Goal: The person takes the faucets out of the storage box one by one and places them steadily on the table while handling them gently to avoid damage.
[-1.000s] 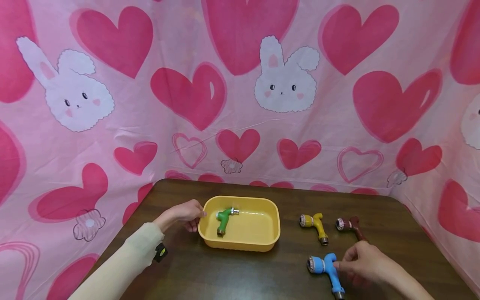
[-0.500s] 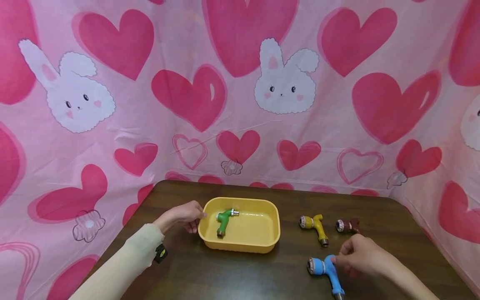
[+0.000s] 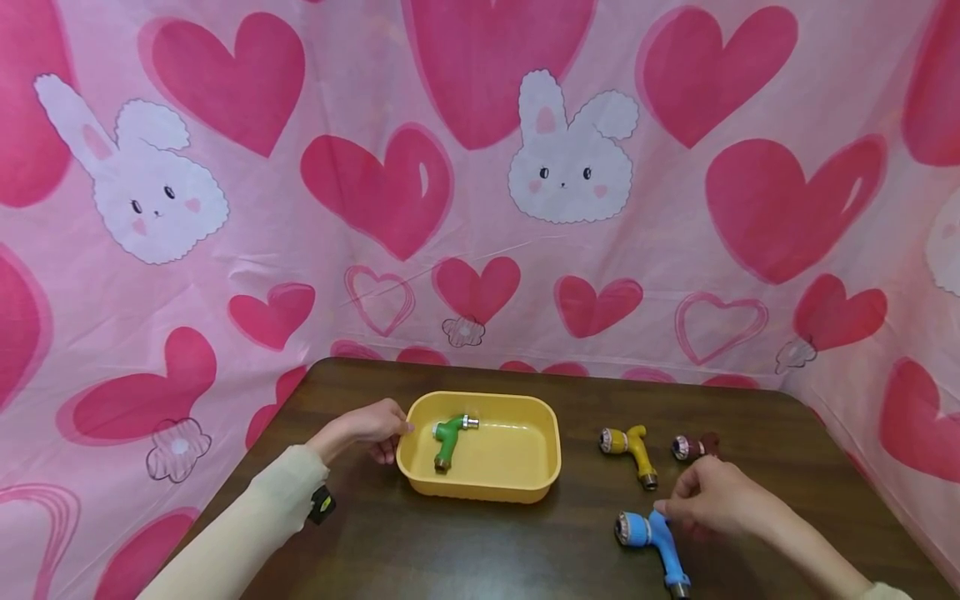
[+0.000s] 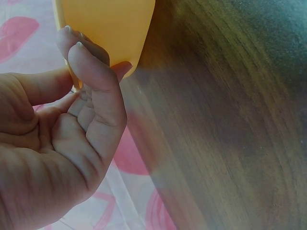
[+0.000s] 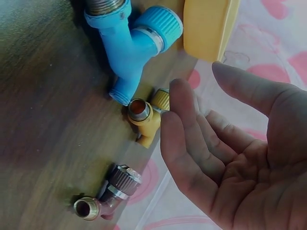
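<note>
My left hand grips the left end of a yellow plastic basin; in the left wrist view, thumb and fingers pinch its wall. Inside the basin, toward its left, lies a green tap. On the right, my right hand hovers beside the spout end of a blue tap. The right wrist view shows its fingers loosely bent, apart from the thumb, with nothing between them and the blue tap a little way off.
Behind the blue tap lie a yellow tap and a maroon tap, partly hidden by my right hand. All rest on a dark wooden table. A pink heart-and-rabbit cloth hangs along the table's far edge and sides.
My right hand has shifted slightly left and away from me, near the blue tap's spout. My left hand, the basin and the taps stay where they were.
</note>
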Motion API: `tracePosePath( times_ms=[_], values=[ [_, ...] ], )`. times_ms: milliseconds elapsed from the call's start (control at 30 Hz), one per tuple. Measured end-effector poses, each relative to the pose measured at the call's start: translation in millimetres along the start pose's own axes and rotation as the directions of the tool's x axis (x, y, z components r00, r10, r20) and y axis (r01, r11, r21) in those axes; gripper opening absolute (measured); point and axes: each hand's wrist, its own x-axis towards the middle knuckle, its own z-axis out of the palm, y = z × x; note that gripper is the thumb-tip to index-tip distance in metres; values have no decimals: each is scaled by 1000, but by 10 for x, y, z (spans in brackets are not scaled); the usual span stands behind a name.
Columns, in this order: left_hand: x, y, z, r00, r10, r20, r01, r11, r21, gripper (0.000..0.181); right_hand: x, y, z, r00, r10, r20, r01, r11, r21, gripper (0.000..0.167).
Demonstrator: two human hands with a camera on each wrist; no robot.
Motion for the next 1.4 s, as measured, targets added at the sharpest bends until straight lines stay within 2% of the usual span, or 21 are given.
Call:
tracePosePath(
  times_ms=[500, 700, 833, 1133, 1400],
  values=[
    [-5, 7, 16, 1000, -10, -5, 10, 1000, 6, 30, 77, -120, -5, 994, -107, -4, 106, 994, -32, 37],
    [6, -8, 23, 1000, -3, -3, 3, 1000, -6, 30, 118, -210, -4, 996, -67, -61, 65, 997, -45, 32],
    [20, -18, 26, 1000, -1, -10, 1, 1000, -14, 30, 145, -273, -6, 997, -43, -65, 40, 998, -48, 29],
    [39, -23, 6, 1000, 3, -15, -3, 1000, 15, 29, 202, -379, 13, 996, -47, -71, 43, 997, -59, 30],
    [17, -13, 24, 1000, 8, -14, -8, 1000, 3, 30, 292, -493, 53, 995, 10, -103, -15, 999, -44, 24]
  ],
)
